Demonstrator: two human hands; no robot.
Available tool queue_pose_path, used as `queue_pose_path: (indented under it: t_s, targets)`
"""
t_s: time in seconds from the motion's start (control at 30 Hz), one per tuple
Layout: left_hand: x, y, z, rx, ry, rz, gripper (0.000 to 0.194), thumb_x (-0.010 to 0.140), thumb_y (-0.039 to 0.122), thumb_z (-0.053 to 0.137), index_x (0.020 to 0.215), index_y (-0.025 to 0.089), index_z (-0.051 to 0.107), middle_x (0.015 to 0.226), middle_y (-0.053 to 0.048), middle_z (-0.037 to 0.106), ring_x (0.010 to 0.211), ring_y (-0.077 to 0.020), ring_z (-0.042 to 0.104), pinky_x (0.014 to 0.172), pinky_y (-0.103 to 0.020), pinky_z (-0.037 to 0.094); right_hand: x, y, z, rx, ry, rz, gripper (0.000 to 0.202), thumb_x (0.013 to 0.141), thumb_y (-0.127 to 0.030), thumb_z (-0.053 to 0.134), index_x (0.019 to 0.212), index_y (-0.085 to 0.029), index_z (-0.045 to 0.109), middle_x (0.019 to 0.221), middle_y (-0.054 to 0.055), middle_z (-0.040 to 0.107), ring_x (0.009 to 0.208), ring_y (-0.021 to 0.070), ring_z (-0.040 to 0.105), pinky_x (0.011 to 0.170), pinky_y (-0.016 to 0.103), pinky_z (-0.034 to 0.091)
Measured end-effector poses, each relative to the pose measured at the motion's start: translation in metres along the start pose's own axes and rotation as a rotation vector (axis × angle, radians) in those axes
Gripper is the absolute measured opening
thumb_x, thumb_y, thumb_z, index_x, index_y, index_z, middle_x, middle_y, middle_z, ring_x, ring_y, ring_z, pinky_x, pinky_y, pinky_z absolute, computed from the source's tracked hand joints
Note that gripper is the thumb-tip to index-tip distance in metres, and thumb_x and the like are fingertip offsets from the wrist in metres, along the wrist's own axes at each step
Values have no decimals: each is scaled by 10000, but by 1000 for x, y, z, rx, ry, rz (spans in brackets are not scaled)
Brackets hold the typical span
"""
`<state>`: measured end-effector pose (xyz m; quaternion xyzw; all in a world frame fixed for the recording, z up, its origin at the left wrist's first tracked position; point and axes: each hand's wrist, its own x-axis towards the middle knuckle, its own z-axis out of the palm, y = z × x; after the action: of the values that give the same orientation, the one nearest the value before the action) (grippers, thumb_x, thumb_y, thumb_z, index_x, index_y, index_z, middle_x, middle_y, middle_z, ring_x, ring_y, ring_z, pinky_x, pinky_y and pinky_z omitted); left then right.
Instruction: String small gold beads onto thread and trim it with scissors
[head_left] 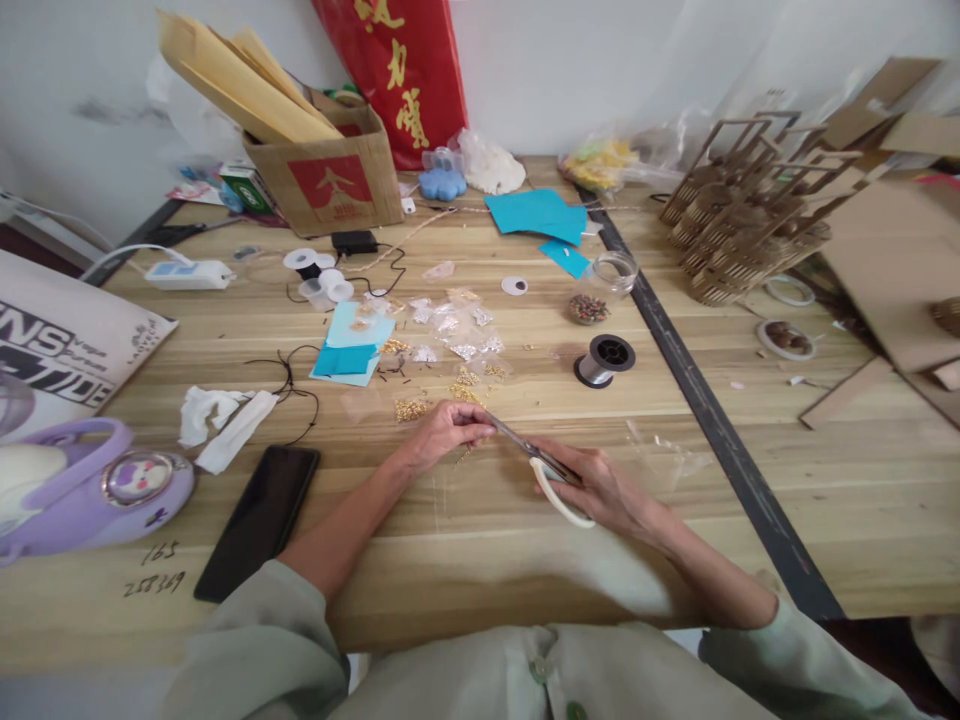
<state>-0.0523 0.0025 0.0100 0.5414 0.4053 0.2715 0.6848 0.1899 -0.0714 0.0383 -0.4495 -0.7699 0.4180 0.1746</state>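
My right hand (pixel 600 485) is closed around a pair of scissors (pixel 556 488) with pale handles. Their narrow blades point left and reach my left hand's fingertips. My left hand (pixel 448 432) is pinched shut just by the blade tips. A fine, nearly clear thread (pixel 436 500) hangs below it, with a small gold strand near the palm; the piece between the fingertips is too small to see clearly. Just beyond my left hand lie gold beads (pixel 411 410) and small clear bags of silvery pieces (pixel 465 350). A spool of fine line (pixel 600 362) stands beyond my right hand.
At the left lie a black phone (pixel 259 520), a purple bottle (pixel 97 490) and white tissue (pixel 225 425). Blue paper (pixel 349 345) lies past the beads. A jar of mixed beads (pixel 589 308) stands near the dark strip (pixel 697 400). Small woven baskets (pixel 750 220) crowd the back right.
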Motion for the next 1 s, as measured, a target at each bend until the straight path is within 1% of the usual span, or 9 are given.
queue_pose_path:
  t_s: [0.1,0.23,0.33,0.47,0.57,0.67,0.77,0.87,1.0]
  targets:
    - [0,0,0,-29,33,-2,308,635,366,777,746,99,670,559,11,578,506,-74,500,510,-197,391,-6,-2,-4,-59,42,-2,415,914,-323,499,1321,-236,500,906,36,692,698,152,627,640,230,466]
    - [1,-1,-2,-43,51,29,303,632,350,781,754,97,669,582,5,590,524,-78,518,529,-203,415,-23,-6,-12,-191,59,28,410,906,-297,506,1305,-209,474,776,15,672,598,140,606,591,235,454]
    - [2,-2,-2,-10,91,56,261,649,314,762,766,101,667,599,5,599,545,-83,540,560,-211,442,-37,-9,-13,-355,-22,54,345,918,-314,503,1245,-208,489,720,3,645,604,162,619,568,254,442]
    - [3,-2,2,36,126,90,225,651,234,736,821,106,665,672,-4,626,592,-93,578,584,-213,468,-48,-15,-6,-599,-147,-43,285,939,-268,478,1216,-201,500,888,48,651,718,192,650,609,286,455]
    - [2,1,6,94,115,123,212,666,182,703,861,106,668,743,-25,652,644,-102,608,613,-215,483,-49,-20,3,-714,-169,-117,337,917,-227,510,1250,-188,481,953,63,640,766,198,650,625,295,471]
    - [1,7,9,139,94,147,165,715,181,661,861,104,668,709,-28,653,652,-107,618,636,-222,497,-48,-23,14,-769,-150,-198,394,893,-199,523,1278,-156,457,978,73,638,809,204,640,640,303,478]
    - [0,13,10,113,66,160,160,736,189,646,868,102,672,743,-39,668,674,-118,642,661,-240,523,-49,-24,22,-813,-107,-261,433,897,-211,518,1310,-115,428,996,92,641,825,209,621,632,307,465]
    - [2,17,12,61,26,132,171,742,193,650,882,98,674,817,-59,693,716,-140,674,700,-270,547,-49,-26,24,-842,-87,-292,343,917,-216,499,1247,-124,481,945,87,642,820,203,597,630,297,439]
    - [6,16,19,5,-38,73,185,769,200,643,908,82,673,912,-103,718,835,-189,701,780,-315,552,-44,-31,15,-828,-111,-330,154,942,-209,475,1054,-152,564,873,82,628,784,182,565,627,277,402]
